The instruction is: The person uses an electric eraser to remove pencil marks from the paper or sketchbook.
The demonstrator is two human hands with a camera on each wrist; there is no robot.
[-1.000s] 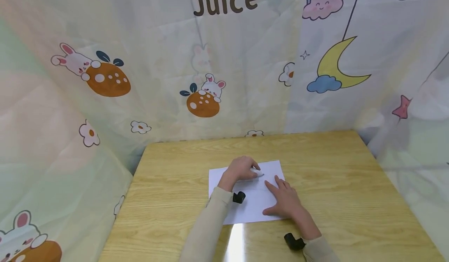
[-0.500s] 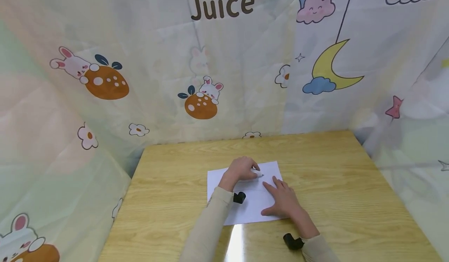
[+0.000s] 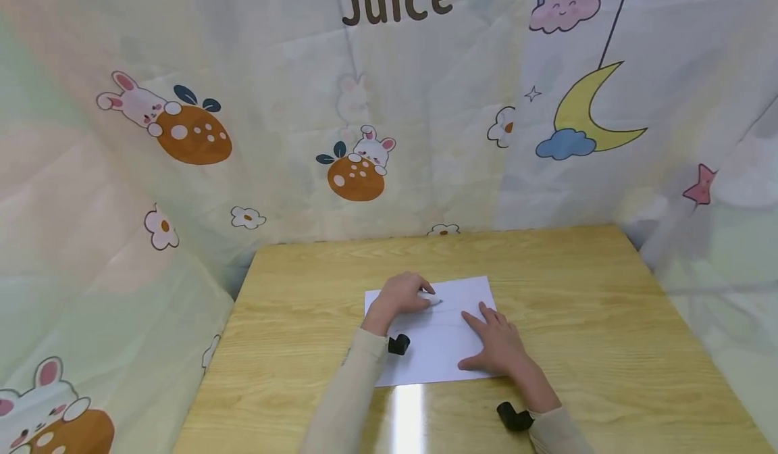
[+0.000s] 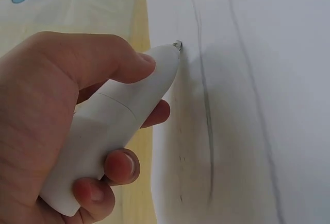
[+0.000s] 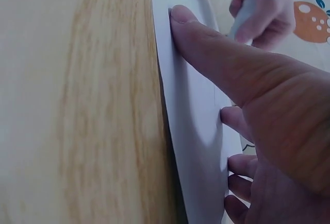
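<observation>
My left hand (image 3: 398,294) grips a thick white pen-shaped tool (image 4: 116,105) over the upper part of a white sheet of paper (image 3: 433,356). The tool's small metallic tip (image 4: 177,45) points right and touches or nearly touches the paper; I cannot tell which. In the left wrist view two long grey lines (image 4: 207,105) run across the sheet. With fingers spread, my right hand (image 3: 501,347) presses on the sheet's right side. Its thumb (image 5: 206,41) lies straight along the paper near the front edge in the right wrist view.
Under the paper is a wood-grain table (image 3: 292,346). A printed curtain (image 3: 273,103) with rabbits and a moon hangs behind and at both sides. Black camera mounts (image 3: 514,417) stick out from both wrists.
Over the last half second my left hand has shifted left across the paper with the white tool. My right hand stays on the sheet. The head view has tilted slightly.
</observation>
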